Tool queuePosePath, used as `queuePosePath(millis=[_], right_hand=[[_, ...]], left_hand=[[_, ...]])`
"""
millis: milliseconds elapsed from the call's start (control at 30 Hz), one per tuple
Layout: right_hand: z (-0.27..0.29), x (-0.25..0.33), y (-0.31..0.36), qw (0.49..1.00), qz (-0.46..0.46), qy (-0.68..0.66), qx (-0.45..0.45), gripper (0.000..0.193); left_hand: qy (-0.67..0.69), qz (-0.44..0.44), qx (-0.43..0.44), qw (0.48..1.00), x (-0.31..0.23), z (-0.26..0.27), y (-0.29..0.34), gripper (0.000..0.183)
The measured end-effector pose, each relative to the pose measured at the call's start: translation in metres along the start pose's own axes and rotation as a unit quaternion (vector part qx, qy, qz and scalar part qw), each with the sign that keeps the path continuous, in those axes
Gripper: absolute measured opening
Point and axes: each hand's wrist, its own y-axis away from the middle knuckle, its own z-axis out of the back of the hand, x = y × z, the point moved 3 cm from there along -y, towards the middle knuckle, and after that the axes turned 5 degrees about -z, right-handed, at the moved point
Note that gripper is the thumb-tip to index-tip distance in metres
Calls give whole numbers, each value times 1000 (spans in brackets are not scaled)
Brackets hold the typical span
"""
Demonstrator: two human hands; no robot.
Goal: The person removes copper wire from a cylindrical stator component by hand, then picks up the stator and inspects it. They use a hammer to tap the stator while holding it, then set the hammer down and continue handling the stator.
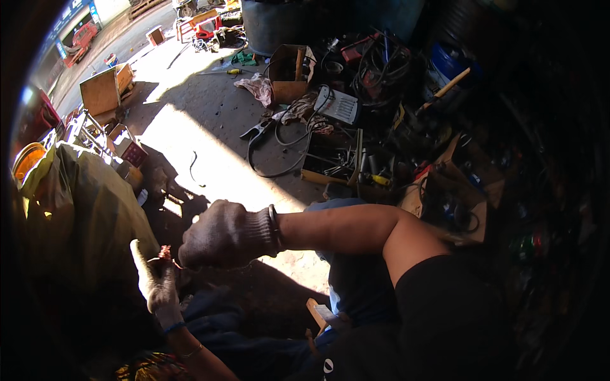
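Note:
My right hand (222,236), in a dark knitted glove with a metal bangle at the wrist, is clenched in a fist at the centre left. It closes on one end of a small reddish bundle of wire-like strands (165,254). My left hand (154,279), in a pale worn glove, rises from the lower edge just below and left of it, and its fingers touch the same bundle from beneath. Both hands meet in shadow above my lap, and most of the bundle is hidden inside the right fist.
A big olive-green sack (82,209) fills the left, with an orange bucket (28,159) behind it. On the sunlit concrete lie black cable (279,152), cutters (257,130), a grey welding unit (340,105), a cardboard box (289,70) and a tool tray (337,162). Dark clutter crowds the right.

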Motion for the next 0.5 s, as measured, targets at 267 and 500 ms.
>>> queuePosePath(millis=[267,500], right_hand=[[18,-74,9,964,-252,85,-29,9],[-13,-21,12,959,-93,163,214,13]], left_hand=[[8,-124,207,970,-65,-61,45,89],[82,-33,-81,993,-43,-18,11,57]])
